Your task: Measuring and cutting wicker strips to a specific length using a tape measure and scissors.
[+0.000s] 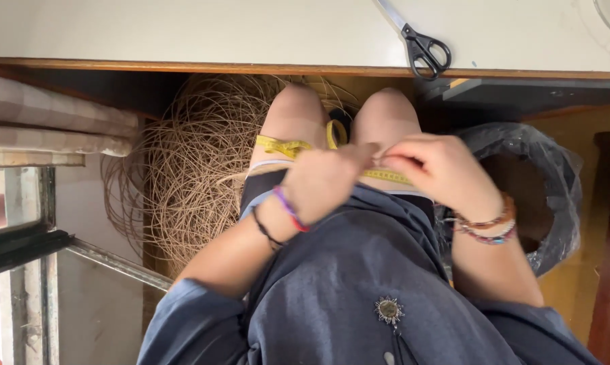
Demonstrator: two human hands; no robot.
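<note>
Head view looks straight down at a seated person's lap. Both hands meet just above the knees: left hand (pixel 322 182) is curled with fingers drawn in, right hand (pixel 440 167) is pinched, thumb against fingertips. Between them sits what looks like a thin pale strand (pixel 380 159), gripped from both ends; too fine and blurred to say what it is or whether it is cane from the pile. A yellow measuring tape (pixel 284 146) lies draped over the thighs, running under the hands and out toward the right knee, with a loop of it standing up between the knees; it touches the legs, and whether either hand also holds it can't be told. Behind the legs, under the table edge (pixel 183 67), sits a big loose coil of thin brown cane (pixel 197 169), leaning by the left knee. Black-handled scissors (pixel 423 51) lie on the tabletop well apart from both hands, untouched. A black bin bag (pixel 534 176) lining a container stands just beside the right leg. Progress, as a judgement: early, fiddly stage. The coil looks whole, no woven or cut piece shows anywhere, and the tape is out but not stretched along anything. Bracelets on both wrists, dark grey shirt (pixel 359 270) fills the lower frame.
</note>
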